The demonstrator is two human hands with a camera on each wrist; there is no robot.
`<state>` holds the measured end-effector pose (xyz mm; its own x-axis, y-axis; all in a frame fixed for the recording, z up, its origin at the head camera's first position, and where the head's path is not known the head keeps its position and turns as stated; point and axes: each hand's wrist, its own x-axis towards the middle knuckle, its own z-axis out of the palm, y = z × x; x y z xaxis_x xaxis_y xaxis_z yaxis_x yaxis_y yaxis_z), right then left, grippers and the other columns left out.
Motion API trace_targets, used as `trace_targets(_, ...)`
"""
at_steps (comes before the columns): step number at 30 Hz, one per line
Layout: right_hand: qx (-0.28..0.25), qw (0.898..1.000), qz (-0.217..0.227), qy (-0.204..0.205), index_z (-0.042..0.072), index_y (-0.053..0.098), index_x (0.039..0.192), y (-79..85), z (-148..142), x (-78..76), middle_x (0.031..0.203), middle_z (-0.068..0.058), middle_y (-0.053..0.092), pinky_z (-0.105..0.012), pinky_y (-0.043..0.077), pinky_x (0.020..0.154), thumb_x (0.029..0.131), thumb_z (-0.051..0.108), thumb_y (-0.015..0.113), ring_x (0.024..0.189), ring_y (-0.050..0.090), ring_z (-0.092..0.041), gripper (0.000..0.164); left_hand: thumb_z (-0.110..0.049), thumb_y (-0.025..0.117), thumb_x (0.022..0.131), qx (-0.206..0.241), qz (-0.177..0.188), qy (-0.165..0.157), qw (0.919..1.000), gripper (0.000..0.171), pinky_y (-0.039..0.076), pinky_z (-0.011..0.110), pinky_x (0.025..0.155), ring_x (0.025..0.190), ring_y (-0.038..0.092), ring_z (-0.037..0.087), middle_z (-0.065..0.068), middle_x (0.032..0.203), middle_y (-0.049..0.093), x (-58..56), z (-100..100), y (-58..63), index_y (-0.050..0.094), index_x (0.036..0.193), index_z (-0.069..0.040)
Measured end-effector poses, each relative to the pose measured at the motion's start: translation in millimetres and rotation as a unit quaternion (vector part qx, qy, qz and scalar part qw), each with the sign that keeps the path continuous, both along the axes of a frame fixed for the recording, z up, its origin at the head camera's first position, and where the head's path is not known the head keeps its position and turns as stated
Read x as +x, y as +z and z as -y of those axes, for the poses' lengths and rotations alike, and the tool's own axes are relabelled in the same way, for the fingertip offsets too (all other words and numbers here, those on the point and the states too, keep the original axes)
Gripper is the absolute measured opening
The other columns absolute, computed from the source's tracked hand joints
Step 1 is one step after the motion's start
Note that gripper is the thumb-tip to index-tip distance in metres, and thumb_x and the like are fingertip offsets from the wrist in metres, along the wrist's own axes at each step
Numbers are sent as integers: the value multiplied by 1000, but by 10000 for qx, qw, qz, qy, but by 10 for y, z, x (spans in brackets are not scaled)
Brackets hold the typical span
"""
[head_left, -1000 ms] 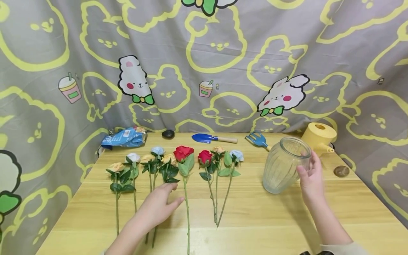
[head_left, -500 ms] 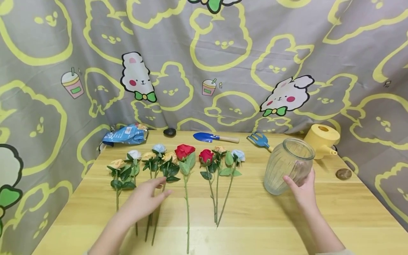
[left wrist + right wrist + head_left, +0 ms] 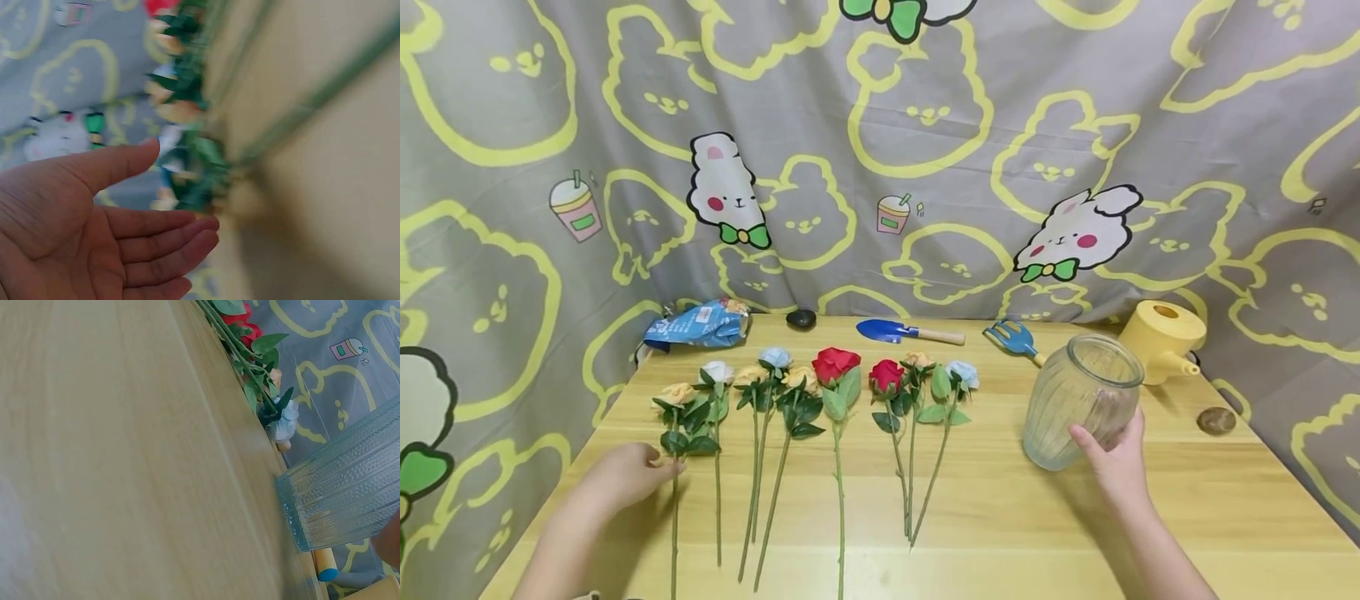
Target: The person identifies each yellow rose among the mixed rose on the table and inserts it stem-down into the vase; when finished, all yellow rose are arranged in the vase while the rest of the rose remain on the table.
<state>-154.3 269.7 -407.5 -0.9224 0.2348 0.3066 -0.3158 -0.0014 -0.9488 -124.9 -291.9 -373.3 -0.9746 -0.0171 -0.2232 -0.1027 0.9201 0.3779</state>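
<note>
We see the left hand [image 3: 621,477] at the stem of the leftmost yellow rose [image 3: 677,393], just below its leaves. Its thumb stands well apart from the other fingers, which lie nearly straight, and the palm holds nothing; whether a fingertip touches the stem, we cannot tell. The right hand [image 3: 1118,468] grips the glass vase [image 3: 1078,408] low on its side, thumb in front and fingers curled behind. The vase leans to our right on the right side of the table [image 3: 985,517], in front of the watering can [image 3: 1161,340]; we cannot tell whether its base touches the wood. The yellow rose lies at the left, beside a white rose [image 3: 717,372]. On the blue bag [image 3: 703,327] at the back left we find light print and a white label, too small for us to read.
</note>
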Motion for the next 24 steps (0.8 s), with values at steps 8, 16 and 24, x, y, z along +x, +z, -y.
trace_targets(8, -19, 10000, 5, 9, 22, 13, 141, -5, -5, 3, 133, -3, 30, -14, 37, 90, 81, -12, 56, 121, 34, -20, 81, -36, 58, 85, 587, -22, 364, 9976, 35, 36, 30, 52, 57, 43, 17, 2, 61, 49, -52, 20, -250, 52, 67, -6)
trace_targets(16, -46, 9999, 94, -50, 23, 13, 141, -12, 0, 3, 134, -3, 29, -15, 35, 92, 81, -9, 58, 121, 33, -21, 82, -24, 57, 87, 1085, 58, 643, 9920, 32, 34, 28, 53, 58, 44, 15, 0, 61, 53, -115, 59, -316, 47, 60, -8)
trace_targets(24, -22, 10000, 54, 22, 23, 10, 142, -14, -9, 12, 134, -3, 28, -14, 36, 91, 82, -9, 57, 122, 32, -21, 82, -25, 57, 86, 1606, 182, 1039, 9814, 27, 43, 30, 60, 68, 54, 15, 2, 71, 59, -167, 133, -388, 59, 72, -2)
